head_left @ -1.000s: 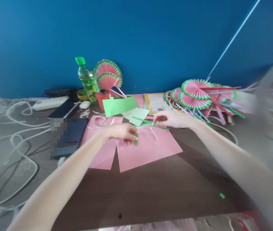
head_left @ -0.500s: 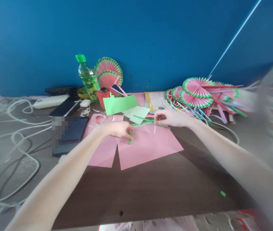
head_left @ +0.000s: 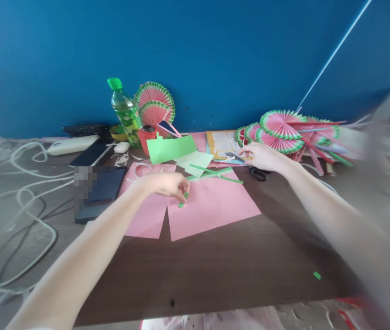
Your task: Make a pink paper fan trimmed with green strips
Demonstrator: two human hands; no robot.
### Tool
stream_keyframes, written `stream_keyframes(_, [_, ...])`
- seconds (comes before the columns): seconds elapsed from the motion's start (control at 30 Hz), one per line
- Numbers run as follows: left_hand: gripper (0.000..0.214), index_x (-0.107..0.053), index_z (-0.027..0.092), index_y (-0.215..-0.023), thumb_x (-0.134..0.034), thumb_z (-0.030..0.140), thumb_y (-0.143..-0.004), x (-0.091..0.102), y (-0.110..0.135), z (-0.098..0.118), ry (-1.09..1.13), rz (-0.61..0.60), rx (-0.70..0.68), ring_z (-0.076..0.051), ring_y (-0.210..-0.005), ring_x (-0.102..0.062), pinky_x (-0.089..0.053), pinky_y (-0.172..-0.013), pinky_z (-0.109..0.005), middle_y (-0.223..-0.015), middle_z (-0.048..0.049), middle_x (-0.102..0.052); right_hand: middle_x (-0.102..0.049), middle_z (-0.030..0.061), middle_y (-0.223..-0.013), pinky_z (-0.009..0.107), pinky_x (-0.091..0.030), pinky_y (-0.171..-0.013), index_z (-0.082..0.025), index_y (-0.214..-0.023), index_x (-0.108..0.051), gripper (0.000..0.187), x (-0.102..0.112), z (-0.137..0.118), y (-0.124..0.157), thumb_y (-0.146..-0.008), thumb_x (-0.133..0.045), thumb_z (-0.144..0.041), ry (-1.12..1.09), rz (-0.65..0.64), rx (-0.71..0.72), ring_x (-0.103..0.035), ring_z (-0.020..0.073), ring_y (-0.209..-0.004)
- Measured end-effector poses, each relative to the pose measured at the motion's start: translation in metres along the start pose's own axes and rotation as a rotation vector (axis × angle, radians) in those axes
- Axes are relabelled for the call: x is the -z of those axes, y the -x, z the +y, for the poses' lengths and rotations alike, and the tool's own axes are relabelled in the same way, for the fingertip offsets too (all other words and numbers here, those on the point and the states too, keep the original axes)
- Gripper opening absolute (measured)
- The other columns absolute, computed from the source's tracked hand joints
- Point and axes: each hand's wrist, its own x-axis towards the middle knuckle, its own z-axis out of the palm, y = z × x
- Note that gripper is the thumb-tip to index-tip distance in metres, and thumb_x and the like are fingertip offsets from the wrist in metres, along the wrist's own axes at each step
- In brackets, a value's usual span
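My left hand (head_left: 172,185) is pinched closed on a small green paper strip (head_left: 181,205), just above the right-hand pink sheet (head_left: 212,208). Over at the right, my right hand (head_left: 260,156) has its fingers curled at the middle of a pair of scissors (head_left: 259,173). Their blades point left past my fingertips, and the black handles show below the hand. A narrow green strip (head_left: 231,178) lies across the sheet's far edge. Another pink sheet (head_left: 143,220) lies to the left, partly under my left forearm.
Behind the sheets are a green paper piece (head_left: 172,149) and a pale green one (head_left: 197,161). A bottle (head_left: 126,112) and a red cup (head_left: 147,137) stand back left. Pleated fans (head_left: 281,133) pile up at back right. White cables (head_left: 40,220) coil at left.
My right hand has moved right and back, away from the pink sheet's far edge to the scissors, which now show. My left hand stays nearly in place; its green strip has tilted slightly.
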Motion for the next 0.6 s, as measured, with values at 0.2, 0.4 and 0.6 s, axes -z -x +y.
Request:
stream_keyframes(0.2, [0.028,-0.052,0.018,-0.074,-0.069,0.034,-0.058,0.001,0.0,0.003,0.024,0.062,0.088,-0.01,-0.058,-0.047,-0.026,-0.049,-0.022,-0.067,0.0023,-0.055,-0.064,0.0042,-0.08,0.028,-0.038,-0.065,-0.018,-0.08,-0.062,0.025,-0.019,-0.038,0.006,-0.079,-0.053,-0.042,-0.268,-0.028,0.176,-0.054,0.0164,-0.07])
stream_keyframes(0.4, [0.017,-0.057,0.017,-0.072,-0.065,0.03,-0.063,0.001,-0.003,-0.002,0.046,0.027,-0.028,-0.01,-0.057,-0.047,-0.028,-0.048,-0.021,-0.066,0.0018,-0.054,-0.061,0.002,-0.074,0.026,-0.036,-0.063,-0.017,-0.075,-0.059,0.015,-0.041,-0.053,0.008,-0.075,-0.057,-0.033,-0.358,-0.03,0.186,-0.051,0.0136,-0.067])
stream_keyframes(0.6, [0.013,-0.063,0.018,-0.078,-0.06,0.023,-0.067,0.001,-0.008,-0.016,0.101,-0.014,-0.128,-0.011,-0.063,-0.052,-0.034,-0.054,-0.021,-0.069,0.0012,-0.059,-0.061,0.0017,-0.072,0.028,-0.039,-0.067,-0.016,-0.073,-0.062,0.016,-0.033,-0.047,0.005,-0.072,-0.058,-0.031,-0.446,-0.229,0.306,-0.053,0.014,-0.069])
